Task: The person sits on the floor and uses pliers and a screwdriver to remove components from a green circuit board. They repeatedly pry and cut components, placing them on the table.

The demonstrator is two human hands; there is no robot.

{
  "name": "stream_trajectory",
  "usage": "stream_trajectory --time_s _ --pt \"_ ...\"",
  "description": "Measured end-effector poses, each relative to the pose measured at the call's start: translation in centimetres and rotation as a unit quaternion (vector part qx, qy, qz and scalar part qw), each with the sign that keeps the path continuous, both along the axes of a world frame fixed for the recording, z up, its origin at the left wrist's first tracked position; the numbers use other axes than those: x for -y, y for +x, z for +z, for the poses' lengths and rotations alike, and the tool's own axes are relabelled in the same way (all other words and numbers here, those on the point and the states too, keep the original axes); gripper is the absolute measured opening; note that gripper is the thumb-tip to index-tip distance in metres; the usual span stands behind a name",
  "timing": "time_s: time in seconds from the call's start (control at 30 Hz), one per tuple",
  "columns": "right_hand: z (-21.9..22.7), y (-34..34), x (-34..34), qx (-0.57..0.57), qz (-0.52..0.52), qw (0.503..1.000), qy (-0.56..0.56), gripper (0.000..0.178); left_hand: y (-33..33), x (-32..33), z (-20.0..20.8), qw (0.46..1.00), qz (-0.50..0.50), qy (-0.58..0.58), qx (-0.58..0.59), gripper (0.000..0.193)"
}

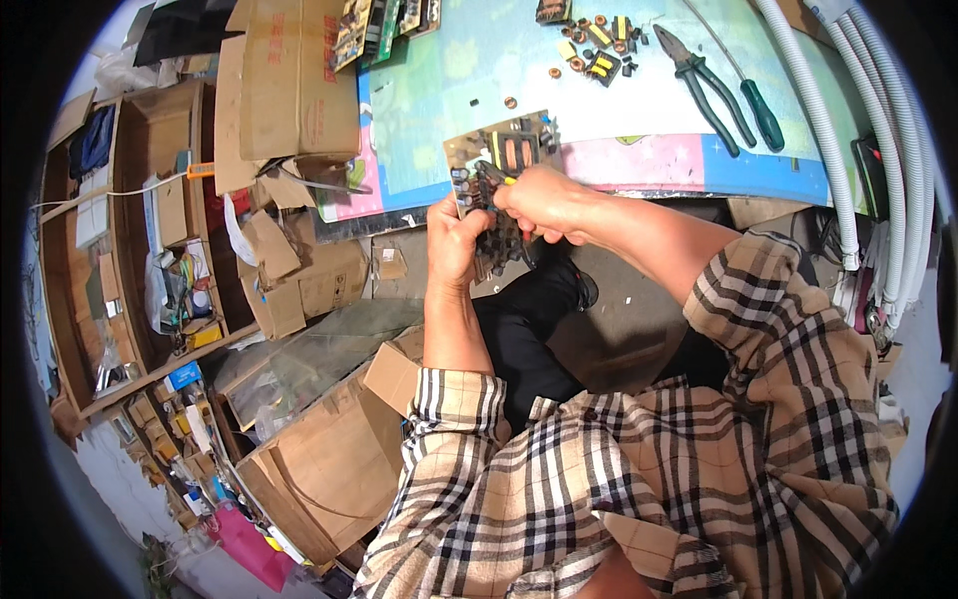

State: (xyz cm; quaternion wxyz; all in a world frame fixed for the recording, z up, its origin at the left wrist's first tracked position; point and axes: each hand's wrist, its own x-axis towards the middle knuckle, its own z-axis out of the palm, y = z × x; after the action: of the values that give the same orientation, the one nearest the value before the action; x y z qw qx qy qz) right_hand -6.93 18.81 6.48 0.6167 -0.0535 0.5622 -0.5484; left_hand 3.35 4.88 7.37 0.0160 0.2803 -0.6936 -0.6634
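Observation:
My left hand (457, 238) is closed on the left edge of a tan circuit board (461, 153), which juts over the near edge of the table. The board carries a large coil with copper-coloured windings (515, 151) and several small parts. Over it, my right hand (547, 203) grips a pair of pliers (488, 176); dark jaws and bits of yellow and red on the handles show. The jaws rest among the parts close to my left thumb. My fingers cover most of the handles, and whether the jaws bite on a part is too small to tell.
Loose coils and small parts (602, 66) lie at the table's far side. Larger dark-handled pliers (704, 88) and a green-handled screwdriver (762, 115) lie to the right, near pale corrugated hoses (833, 150). A cardboard box (299, 90) and more circuit boards (374, 35) stand left. Wooden shelves (160, 120) are further left.

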Motion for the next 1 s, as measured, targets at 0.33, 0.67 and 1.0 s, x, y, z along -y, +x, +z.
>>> stream_trajectory --time_s 0.33,0.67,1.0 --pt "-1.3 -4.0 0.8 -0.536 -0.034 0.84 0.071 0.032 -4.5 -1.1 1.9 0.991 -0.039 -0.112 -0.056 0.026" --pt "-1.2 -6.5 -2.0 -0.649 -0.042 0.739 0.175 0.03 -8.4 -2.5 0.5 0.964 -0.076 -0.253 0.006 0.022" --pt "-1.8 -7.5 -2.4 -0.141 -0.053 0.988 -0.028 0.039 -9.3 -3.6 2.9 0.968 -0.103 -0.224 0.046 0.038"
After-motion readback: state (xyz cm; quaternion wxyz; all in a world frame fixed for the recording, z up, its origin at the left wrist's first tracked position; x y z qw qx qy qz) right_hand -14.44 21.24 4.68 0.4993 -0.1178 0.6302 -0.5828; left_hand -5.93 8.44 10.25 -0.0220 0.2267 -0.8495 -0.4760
